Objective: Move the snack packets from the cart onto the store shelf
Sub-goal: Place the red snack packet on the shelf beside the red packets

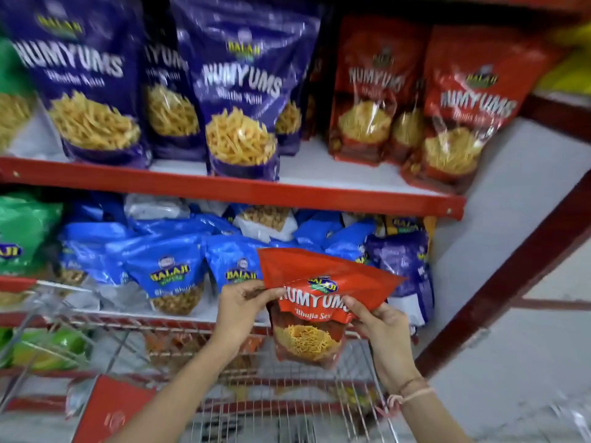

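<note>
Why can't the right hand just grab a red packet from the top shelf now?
Probably it can't yet: the right hand and left hand both grip the red Bhujia Sev packet above the cart. The shelf's red packets stand unblocked.

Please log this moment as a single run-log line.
left hand: holding red packet | right hand: holding same | position: above cart | shelved: no

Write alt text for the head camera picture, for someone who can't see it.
Two bare hands, left hand and right hand, hold a red Bhujia Sev snack packet above a wire shopping cart, facing red-edged store shelves stocked with purple, red and blue packets.
</note>
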Demonstrator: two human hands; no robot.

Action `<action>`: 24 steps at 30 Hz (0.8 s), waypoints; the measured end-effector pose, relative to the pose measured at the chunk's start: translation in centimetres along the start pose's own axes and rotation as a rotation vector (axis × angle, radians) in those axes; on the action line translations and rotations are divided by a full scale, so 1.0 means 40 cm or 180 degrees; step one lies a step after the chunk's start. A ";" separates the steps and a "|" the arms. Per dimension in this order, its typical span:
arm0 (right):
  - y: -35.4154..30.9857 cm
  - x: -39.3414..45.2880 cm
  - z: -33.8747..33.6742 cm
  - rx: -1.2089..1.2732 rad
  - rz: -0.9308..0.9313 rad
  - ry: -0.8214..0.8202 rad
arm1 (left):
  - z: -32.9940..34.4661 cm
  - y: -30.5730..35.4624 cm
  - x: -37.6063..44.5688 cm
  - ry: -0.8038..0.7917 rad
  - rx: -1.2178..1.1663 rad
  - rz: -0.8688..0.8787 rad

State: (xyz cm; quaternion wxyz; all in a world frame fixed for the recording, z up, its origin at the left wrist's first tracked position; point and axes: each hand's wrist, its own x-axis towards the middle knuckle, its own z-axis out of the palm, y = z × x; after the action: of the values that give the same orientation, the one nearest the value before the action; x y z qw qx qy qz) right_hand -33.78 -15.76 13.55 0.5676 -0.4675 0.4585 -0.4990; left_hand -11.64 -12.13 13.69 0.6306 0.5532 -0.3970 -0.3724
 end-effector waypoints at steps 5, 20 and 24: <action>-0.213 0.048 0.026 0.0165 -0.0346 -0.0125 | 0.049 0.204 0.075 -0.0043 -0.0232 0.0512; -0.646 0.320 0.062 0.0483 -0.1382 -0.0112 | 0.281 0.562 0.360 0.0212 -0.0986 0.1066; -0.647 0.435 0.059 0.0553 -0.1276 -0.0011 | 0.361 0.532 0.444 0.0389 -0.1170 0.0846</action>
State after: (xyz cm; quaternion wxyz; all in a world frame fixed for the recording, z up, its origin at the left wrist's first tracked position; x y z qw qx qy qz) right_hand -33.62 -34.58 38.52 0.4960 -0.4995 0.3107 -0.6388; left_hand -16.93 -31.70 37.46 0.7871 0.3936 -0.3529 -0.3180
